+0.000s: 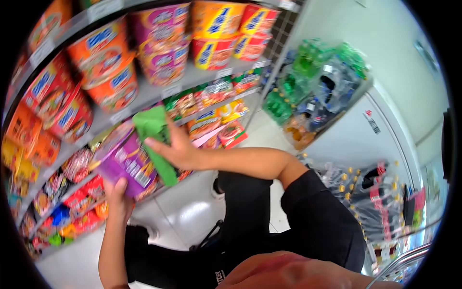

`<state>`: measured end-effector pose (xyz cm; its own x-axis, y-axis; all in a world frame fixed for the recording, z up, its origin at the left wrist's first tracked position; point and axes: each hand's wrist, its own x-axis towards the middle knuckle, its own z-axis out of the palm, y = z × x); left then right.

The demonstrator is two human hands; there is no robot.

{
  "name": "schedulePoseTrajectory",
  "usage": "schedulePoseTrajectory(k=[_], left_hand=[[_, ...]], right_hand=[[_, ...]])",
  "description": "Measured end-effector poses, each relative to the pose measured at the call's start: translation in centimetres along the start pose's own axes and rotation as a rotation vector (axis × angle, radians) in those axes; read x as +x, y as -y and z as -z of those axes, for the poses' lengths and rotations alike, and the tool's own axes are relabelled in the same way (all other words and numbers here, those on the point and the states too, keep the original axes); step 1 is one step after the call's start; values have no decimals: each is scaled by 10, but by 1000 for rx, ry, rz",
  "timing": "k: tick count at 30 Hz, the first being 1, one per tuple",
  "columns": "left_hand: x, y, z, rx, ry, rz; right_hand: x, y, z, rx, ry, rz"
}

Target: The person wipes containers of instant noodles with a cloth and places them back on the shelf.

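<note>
A purple instant noodle cup [130, 162], lying tilted, is gripped at its lower end by my left hand [119, 195]. Over the cup's right side, my right hand [177, 144] holds a green cloth [155, 141] against it, thumb on top and fingers partly hidden behind the cloth. A barcode shows on the cup's side. Just beyond it is the shelf's edge, where orange noodle cups [115, 83] and purple noodle cups [162, 65] stand stacked in pairs.
Lower shelves hold bagged noodles [202, 126] and colourful packets [83, 195]. Red and yellow cups [216, 50] stand at the upper shelf's right end. Right of the shelving are wrapped green bottles [306, 65], a white cabinet [353, 126] and wrapped dark bottles [375, 198]. My legs are over the tiled floor [187, 213].
</note>
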<state>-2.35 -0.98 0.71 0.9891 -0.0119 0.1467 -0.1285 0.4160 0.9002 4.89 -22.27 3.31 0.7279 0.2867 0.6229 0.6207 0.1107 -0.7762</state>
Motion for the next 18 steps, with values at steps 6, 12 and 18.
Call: schedulePoseTrajectory(k=[6, 12, 18], left_hand=[[8, -2, 3, 17, 58, 12], [4, 0, 12, -19, 95, 29], [6, 2, 7, -70, 69, 41]], right_hand=[[-7, 9, 3, -76, 151, 79], [0, 1, 3, 160, 112, -162], [-7, 10, 2, 10, 138, -29]])
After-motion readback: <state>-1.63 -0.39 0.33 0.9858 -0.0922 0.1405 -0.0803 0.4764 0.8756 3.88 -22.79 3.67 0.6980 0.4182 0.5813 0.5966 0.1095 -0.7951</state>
